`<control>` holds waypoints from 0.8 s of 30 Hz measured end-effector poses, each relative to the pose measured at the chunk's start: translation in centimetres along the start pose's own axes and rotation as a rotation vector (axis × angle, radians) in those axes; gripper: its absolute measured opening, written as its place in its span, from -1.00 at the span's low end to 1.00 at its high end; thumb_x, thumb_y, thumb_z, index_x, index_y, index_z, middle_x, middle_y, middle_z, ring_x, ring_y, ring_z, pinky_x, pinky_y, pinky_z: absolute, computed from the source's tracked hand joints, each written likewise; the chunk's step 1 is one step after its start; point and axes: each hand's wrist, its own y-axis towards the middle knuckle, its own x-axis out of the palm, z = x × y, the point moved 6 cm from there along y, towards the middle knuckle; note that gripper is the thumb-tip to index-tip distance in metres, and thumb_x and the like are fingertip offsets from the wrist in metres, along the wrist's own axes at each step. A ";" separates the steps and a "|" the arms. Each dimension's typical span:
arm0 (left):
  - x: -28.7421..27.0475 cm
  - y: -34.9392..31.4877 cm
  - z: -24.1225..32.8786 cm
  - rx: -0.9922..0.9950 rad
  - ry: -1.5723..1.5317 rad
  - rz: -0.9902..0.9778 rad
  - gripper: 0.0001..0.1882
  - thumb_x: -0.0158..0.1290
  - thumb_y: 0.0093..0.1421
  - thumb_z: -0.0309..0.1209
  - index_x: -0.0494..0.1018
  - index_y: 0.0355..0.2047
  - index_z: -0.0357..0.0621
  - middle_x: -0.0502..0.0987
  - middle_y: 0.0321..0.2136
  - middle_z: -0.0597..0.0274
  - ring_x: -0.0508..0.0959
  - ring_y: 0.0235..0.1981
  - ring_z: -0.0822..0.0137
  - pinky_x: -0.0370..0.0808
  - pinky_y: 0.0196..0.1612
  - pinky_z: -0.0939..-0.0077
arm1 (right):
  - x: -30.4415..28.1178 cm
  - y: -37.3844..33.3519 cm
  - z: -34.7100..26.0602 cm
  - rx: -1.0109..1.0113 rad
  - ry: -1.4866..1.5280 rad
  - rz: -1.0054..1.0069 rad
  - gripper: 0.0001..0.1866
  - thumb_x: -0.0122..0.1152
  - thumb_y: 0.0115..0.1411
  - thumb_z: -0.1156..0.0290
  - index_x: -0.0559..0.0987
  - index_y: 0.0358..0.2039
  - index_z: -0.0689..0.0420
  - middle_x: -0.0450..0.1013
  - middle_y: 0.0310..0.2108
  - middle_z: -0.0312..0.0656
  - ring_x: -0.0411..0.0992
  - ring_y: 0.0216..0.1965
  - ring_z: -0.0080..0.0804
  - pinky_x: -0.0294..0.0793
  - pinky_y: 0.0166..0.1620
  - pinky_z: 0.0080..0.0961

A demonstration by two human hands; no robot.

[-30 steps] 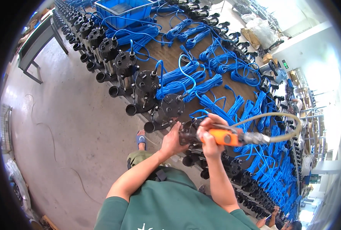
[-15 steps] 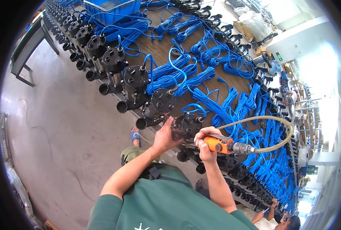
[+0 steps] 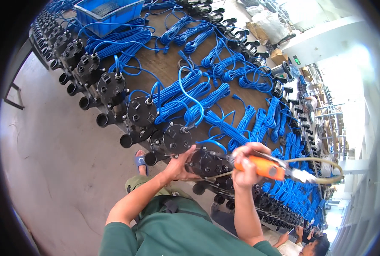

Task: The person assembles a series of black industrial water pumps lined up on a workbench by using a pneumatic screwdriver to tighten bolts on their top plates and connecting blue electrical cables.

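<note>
My left hand is closed against the side of a black submersible pump, its fingers partly hidden by the pump. My right hand grips an orange air tool, held above the pumps and slightly blurred. A metal coupling joins the tool to a yellowish air hose, which loops behind it. Just left of my left hand stands another black pump with a blue cable rising from its round top.
More pumps line the bench's near edge. Coiled blue cables cover much of the brown bench top. A blue bin stands at the far left. At the lower right is another person.
My right hand has lifted the orange air tool away from the pump top, to the right. My left hand remains at the pump. The view has shifted, moving the bench leftward and down in the picture.
</note>
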 end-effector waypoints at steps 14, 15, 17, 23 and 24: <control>2.0 -1.6 -2.5 -0.056 -0.052 -0.155 0.30 0.57 -0.33 -0.19 0.04 0.37 -0.23 0.33 0.17 -0.08 0.34 0.24 -0.12 0.26 0.28 0.14 | 1.2 1.5 7.2 0.230 -0.205 -0.370 -0.75 0.05 0.10 0.68 0.38 -0.18 0.24 0.41 -0.29 -0.09 0.42 -0.43 -0.45 0.53 -0.30 -0.47; 1.6 -1.3 -1.7 -0.014 -0.039 -0.110 0.30 0.57 -0.33 -0.20 0.05 0.37 -0.23 0.33 0.17 -0.08 0.34 0.24 -0.11 0.27 0.28 0.14 | 0.6 1.4 7.6 0.252 -0.317 -0.375 -0.74 0.07 0.09 0.67 0.39 -0.17 0.26 0.45 -0.30 -0.09 0.44 -0.43 -0.46 0.53 -0.30 -0.49; 1.1 -0.9 -1.4 0.024 -0.059 -0.077 0.29 0.58 -0.36 -0.23 0.06 0.35 -0.24 0.31 0.19 -0.10 0.33 0.24 -0.11 0.28 0.28 0.17 | 0.4 1.5 8.4 0.284 -0.375 -0.340 -0.71 0.13 0.06 0.68 0.48 -0.16 0.29 0.57 -0.28 -0.08 0.53 -0.42 -0.50 0.55 -0.29 -0.58; 0.4 -0.5 -0.9 -0.057 -0.091 -0.069 0.27 0.57 -0.39 -0.30 0.09 0.33 -0.24 0.28 0.25 -0.13 0.30 0.29 -0.08 0.24 0.32 0.18 | 2.0 2.0 6.6 0.260 -0.130 -0.327 -0.70 0.09 0.10 0.68 0.41 -0.11 0.26 0.49 -0.28 -0.12 0.47 -0.41 -0.50 0.53 -0.30 -0.54; 0.5 -0.4 -0.9 -0.064 -0.100 -0.054 0.26 0.57 -0.39 -0.30 0.10 0.32 -0.24 0.29 0.24 -0.14 0.29 0.30 -0.08 0.23 0.33 0.18 | 1.9 1.9 7.1 0.270 -0.142 -0.356 -0.70 0.12 0.10 0.70 0.44 -0.12 0.25 0.50 -0.28 -0.16 0.48 -0.37 -0.54 0.53 -0.27 -0.58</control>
